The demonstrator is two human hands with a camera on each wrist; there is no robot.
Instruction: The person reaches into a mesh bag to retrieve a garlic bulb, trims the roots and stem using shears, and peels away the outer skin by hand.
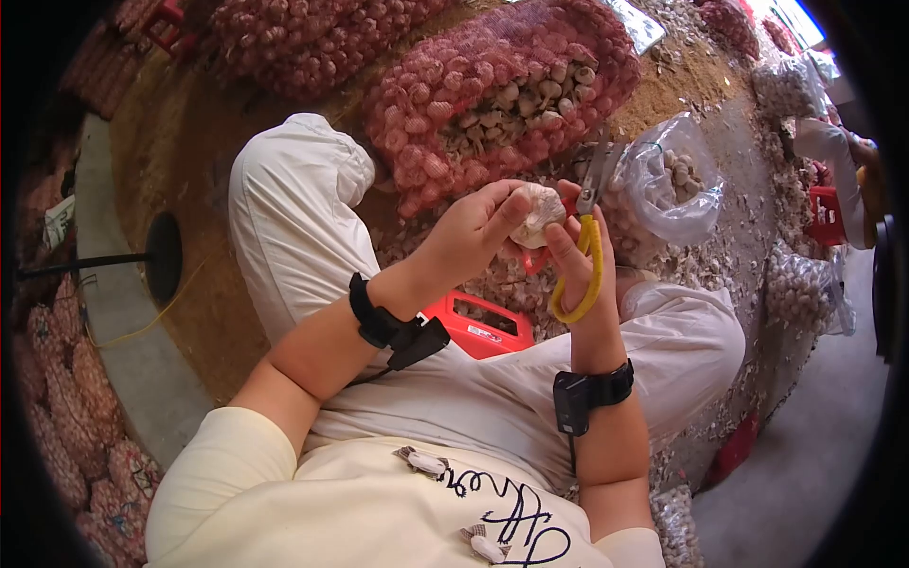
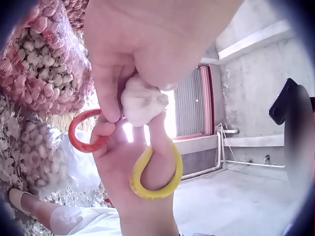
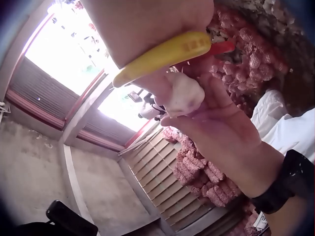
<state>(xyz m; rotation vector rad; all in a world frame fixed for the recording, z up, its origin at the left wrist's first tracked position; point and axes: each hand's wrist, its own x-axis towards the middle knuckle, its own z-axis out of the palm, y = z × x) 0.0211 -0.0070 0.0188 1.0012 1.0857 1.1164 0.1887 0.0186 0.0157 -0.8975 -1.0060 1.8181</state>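
A whitish garlic bulb [image 1: 539,216] is held between the two hands, above the lap. The left hand [image 1: 471,230] pinches it between thumb and fingers from the left. From the other side, the right hand [image 1: 589,268] touches the bulb with its thumb and fingers. Scissors with a yellow handle loop [image 1: 594,275] and a red one hang on the right hand, the yellow loop round the thumb; their blades point away from the body. In the left wrist view the bulb [image 2: 141,100] shows between the fingers, with the red loop [image 2: 82,131] around other fingers.
A red net sack [image 1: 407,123] of garlic lies open beyond the hands. To its right stands a clear plastic bag [image 1: 696,213] with bulbs. A red plastic stool or basket [image 1: 524,333] sits between the legs. Garlic skins litter the floor; a black round-based stand [image 1: 165,257] is at left.
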